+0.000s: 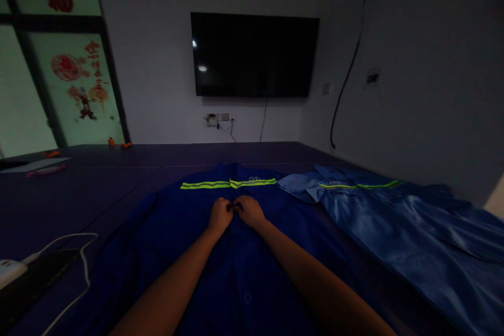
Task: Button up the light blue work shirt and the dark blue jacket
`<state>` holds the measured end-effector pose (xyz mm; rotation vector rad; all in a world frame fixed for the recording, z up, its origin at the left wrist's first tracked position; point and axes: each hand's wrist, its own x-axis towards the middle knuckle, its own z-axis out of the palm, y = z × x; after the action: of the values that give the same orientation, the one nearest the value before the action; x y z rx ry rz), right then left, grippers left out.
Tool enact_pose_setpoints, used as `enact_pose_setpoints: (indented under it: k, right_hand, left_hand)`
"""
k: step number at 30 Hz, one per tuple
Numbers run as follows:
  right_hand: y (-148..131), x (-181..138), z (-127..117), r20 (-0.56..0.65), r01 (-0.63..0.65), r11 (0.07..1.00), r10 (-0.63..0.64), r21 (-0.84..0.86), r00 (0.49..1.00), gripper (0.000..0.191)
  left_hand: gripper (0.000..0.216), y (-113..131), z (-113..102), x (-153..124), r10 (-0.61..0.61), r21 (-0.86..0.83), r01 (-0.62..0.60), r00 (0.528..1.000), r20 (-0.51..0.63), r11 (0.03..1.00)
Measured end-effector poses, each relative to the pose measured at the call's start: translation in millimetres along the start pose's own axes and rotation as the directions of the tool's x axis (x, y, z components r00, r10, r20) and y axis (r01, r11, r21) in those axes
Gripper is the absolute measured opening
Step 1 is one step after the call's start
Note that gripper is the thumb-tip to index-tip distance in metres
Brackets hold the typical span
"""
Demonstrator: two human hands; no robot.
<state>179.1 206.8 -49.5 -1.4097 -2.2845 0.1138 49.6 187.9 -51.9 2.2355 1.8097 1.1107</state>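
A dark blue work jacket (165, 241) lies spread in front of me, with a yellow-green reflective strip (254, 183) across its chest. Both my hands meet at the jacket's front opening, just below that strip. My left hand (221, 214) is closed, its fingers pinching the front edge of the cloth. Beside it, nearly touching, my right hand (249, 211) is closed on the facing edge. A small dark bit of cloth shows between the fingertips; whether a button is there, I cannot tell. Lower down the front a faint round button (247, 298) shows.
A lighter blue work garment (378, 220) lies at the right. At the lower left are a white charger (11, 272) and its white cable (84, 260). A pink object (46, 170) and orange items (125, 145) lie farther back. A television (255, 55) hangs on the wall.
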Motion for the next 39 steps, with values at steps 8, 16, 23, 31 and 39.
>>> enact_pose_setpoints:
  k: [8,16,23,31,39]
  right_hand:
    - [-1.4,-0.5,-0.9,0.011,-0.004,1.000,0.004,-0.012,1.000,0.025]
    - [-1.6,-0.3,0.5,-0.007,0.004,1.000,-0.004,-0.011,1.000,0.024]
    - [-2.1,-0.5,-0.7,0.005,0.002,1.000,-0.002,-0.027,1.000,0.023]
    - [-4.0,-1.0,-2.4,0.005,-0.015,0.999,0.015,-0.041,1.000,0.022]
    - [-5.5,-1.9,-3.7,0.000,-0.024,0.999,0.024,-0.036,1.000,0.021]
  left_hand:
    - [0.010,0.9,-2.5,-0.8,-0.017,0.069,0.016,1.000,0.023,0.997]
    - [0.019,3.0,-2.6,-1.9,-0.008,0.104,0.006,1.000,0.026,0.995]
    - [0.019,0.5,-0.8,-0.5,-0.010,0.117,0.007,1.000,0.022,0.993]
    - [0.017,2.3,-4.0,-0.9,-0.016,0.126,0.010,0.999,0.044,0.992]
    - [0.021,4.6,-6.4,-1.9,-0.015,0.146,0.005,0.998,0.067,0.989]
